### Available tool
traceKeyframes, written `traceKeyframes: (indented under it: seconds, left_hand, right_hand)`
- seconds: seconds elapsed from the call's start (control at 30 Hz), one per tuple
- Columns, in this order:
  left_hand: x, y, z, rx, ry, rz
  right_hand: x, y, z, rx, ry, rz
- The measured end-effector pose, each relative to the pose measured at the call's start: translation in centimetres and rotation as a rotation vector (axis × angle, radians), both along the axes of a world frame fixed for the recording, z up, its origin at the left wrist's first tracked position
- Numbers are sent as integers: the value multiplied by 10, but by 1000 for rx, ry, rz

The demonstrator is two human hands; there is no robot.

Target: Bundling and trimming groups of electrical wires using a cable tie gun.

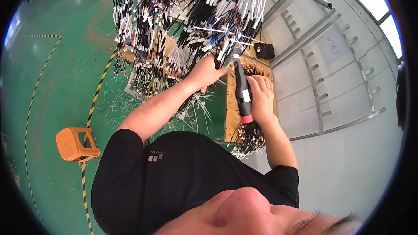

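Observation:
A thick hanging bundle of wires [230,11], mostly black with white sleeves and some blue and orange strands, fills the upper middle. My left hand [205,73] is closed around its lower part; the fingertips are partly hidden among the wires. Closed on a black cable tie gun [240,80] with a red end, my right hand [262,98] holds it just right of the bundle. The gun's nose points up to a small white piece by the wires. White cable ties [212,29] stick out across the bundle above both hands.
More wire bundles [150,30] hang to the left. Bundled wires also lie on a wooden board [232,124] below the gun, with a black pouch [264,51] beyond. Cut-off tie ends [115,102] litter the green floor. An orange stool [76,144] stands left; a metal-framed wall rises right.

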State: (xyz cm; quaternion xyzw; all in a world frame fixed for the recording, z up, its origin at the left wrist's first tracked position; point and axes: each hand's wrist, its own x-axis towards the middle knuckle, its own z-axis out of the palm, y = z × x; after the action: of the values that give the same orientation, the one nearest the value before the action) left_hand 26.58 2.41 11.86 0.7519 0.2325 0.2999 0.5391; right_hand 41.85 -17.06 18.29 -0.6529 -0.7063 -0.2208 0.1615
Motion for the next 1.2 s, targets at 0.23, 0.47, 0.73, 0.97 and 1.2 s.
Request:
traceKeyframes:
  seconds: [0.23,0.47,0.73,0.97,1.2]
  left_hand:
    - [6,-7,-12,319,95,302]
    - [0,-4,-7,467,156,359]
    - [-6,0,-9,710,229,422]
    - [-11,1,-5,726,263,409]
    - [-12,10,-15,667,107,357]
  right_hand:
    - [25,-13,54,-109,788,31]
    - [42,18,113,-441,782,90]
    - [27,45,128,-494,520,221]
    - [29,51,110,-384,282,304]
    - [23,32,69,-94,-103,66]
